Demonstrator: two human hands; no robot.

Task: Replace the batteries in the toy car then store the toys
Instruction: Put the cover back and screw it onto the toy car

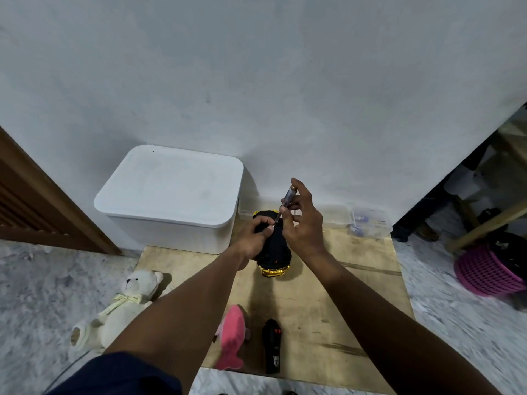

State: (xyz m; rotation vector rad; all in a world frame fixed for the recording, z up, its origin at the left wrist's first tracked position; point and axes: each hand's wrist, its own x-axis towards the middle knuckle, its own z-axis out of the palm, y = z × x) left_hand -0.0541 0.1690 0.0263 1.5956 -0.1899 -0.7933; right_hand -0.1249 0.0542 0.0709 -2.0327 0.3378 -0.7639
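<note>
The toy car (275, 259), black underside up with gold trim, lies on a wooden board (328, 303). My left hand (256, 239) grips the car's upper part from the left. My right hand (302, 220) pinches a small screwdriver (287, 202) with a clear handle, its tip down on the car's underside next to my left thumb. A black remote control (272, 346) lies at the board's near edge. Beside it lies a pink plush toy (232, 336). A cream teddy bear (119, 306) lies on the floor to the left.
A white lidded storage box (171, 195) stands against the wall behind the board's left end. Clear plastic containers (369, 222) sit by the wall at the right. A pink basket (484, 269) and dark furniture stand at far right. A wooden door (34, 201) is on the left.
</note>
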